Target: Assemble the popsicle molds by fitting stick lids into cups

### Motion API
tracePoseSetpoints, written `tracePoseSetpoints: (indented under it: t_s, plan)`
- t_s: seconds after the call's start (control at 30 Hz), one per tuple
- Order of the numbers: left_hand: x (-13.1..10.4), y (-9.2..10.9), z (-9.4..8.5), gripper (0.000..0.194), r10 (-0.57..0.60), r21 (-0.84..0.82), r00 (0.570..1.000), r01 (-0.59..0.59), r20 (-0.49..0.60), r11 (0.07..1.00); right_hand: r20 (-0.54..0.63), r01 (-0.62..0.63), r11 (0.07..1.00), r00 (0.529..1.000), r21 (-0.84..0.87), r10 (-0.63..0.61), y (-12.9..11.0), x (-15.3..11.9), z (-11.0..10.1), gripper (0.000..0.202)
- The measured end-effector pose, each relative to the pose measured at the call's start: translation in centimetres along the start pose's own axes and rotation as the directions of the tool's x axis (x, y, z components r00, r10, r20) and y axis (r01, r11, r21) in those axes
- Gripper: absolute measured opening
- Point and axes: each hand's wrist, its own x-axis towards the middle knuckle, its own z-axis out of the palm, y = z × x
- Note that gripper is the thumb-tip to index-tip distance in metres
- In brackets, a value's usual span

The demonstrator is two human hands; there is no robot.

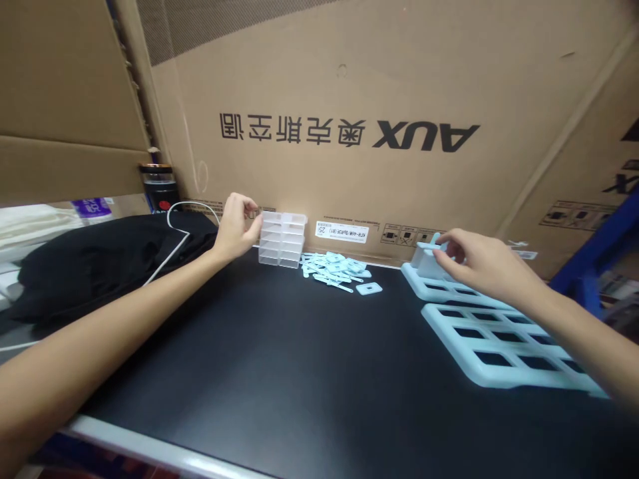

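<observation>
My left hand (238, 227) has its fingers curled at the upper left edge of a clear plastic compartment box (282, 239). The box stands upright against the cardboard, its cells in two columns. My right hand (472, 259) pinches a small translucent cup (426, 261) with a light blue top, at the far corner of a light blue grid tray (424, 287). Some fingertips of both hands are hidden. A second light blue grid tray (472, 356) lies nearer, under my right forearm. Between my hands is a pile of small light blue sticks and flat slotted pieces (335, 267).
A large cardboard box (309, 73) walls the far side of the black table (279, 372). To the left lie black cloth (114, 263), a white cable (172, 253) and a dark bottle (160, 189). A blue frame (589, 266) stands at the right.
</observation>
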Motion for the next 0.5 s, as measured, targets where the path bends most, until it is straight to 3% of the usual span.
tracePoseSetpoints:
  t_s: [0.07,0.13,0.2,0.27,0.37,0.43,0.5]
  plan:
    - [-0.5,2.3,0.4,0.014,0.130,-0.029,0.986,-0.127,0.103,0.991,-0.027,-0.124,0.991,0.992,0.053,0.125,2.1,-1.1,0.8,0.014]
    - [-1.4,4.8,1.1,0.010,0.237,-0.131,0.937,-0.210,0.256,0.969,-0.062,-0.225,0.965,0.970,0.134,0.235,3.4,-1.7,1.6,0.019]
    - [-2.6,7.2,1.9,0.007,0.351,-0.253,0.825,-0.261,0.443,0.932,-0.046,-0.313,0.928,0.943,0.203,0.329,4.0,-2.0,2.3,0.024]
    - [-3.7,9.2,2.7,0.005,0.443,-0.332,0.697,-0.300,0.564,0.894,0.002,-0.355,0.908,0.932,0.222,0.363,4.2,-2.3,2.9,0.028]
    - [-4.8,11.0,3.3,0.007,0.490,-0.376,0.571,-0.315,0.659,0.872,0.033,-0.295,0.934,0.955,0.201,0.294,4.2,-2.5,3.4,0.028]
    - [-5.1,11.3,3.6,0.009,0.481,-0.385,0.537,-0.288,0.693,0.877,0.028,-0.255,0.953,0.967,0.160,0.254,4.5,-2.4,3.4,0.029]
    - [-5.2,11.2,3.8,0.010,0.449,-0.375,0.531,-0.248,0.718,0.893,0.023,-0.265,0.959,0.964,0.103,0.264,5.3,-2.3,3.2,0.031]
